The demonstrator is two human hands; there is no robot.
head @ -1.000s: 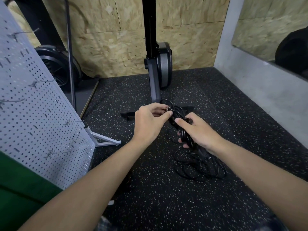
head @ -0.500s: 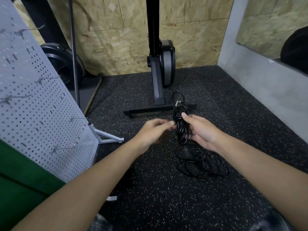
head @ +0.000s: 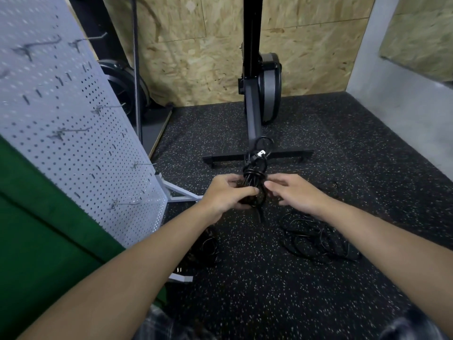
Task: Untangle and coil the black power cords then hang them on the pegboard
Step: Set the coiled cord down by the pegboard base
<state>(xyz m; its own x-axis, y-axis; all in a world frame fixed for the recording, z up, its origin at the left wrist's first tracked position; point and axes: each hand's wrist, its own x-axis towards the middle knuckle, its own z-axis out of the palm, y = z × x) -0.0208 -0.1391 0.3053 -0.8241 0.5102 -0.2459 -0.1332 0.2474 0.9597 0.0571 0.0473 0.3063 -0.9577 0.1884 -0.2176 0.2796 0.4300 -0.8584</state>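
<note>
Nearest, right of the pegboard (head: pixel 73 123): loose cords (head: pixel 318 239) lie tangled on the floor (head: pixel 257 290), well apart from it. Another dark cord heap (head: pixel 206 249) sits by the pegboard's foot, partly under the left forearm. Further: bundle (head: pixel 255 177) held upright, plug (head: pixel 261 153) on top, right of the pegboard's lower edge. Changed: half a second ago the right hand gripped the bundle. Now the left hand (head: pixel 228 196) is clenched round it and the right hand (head: pixel 296 193) has released, fingers loose, tips just beside it. Handover looks done; the bundle seems coiled and ready for a hook (head: pixel 144 165). Visible hooks hold nothing. Farthest: stand (head: pixel 255 114), beyond the pegboard.
</note>
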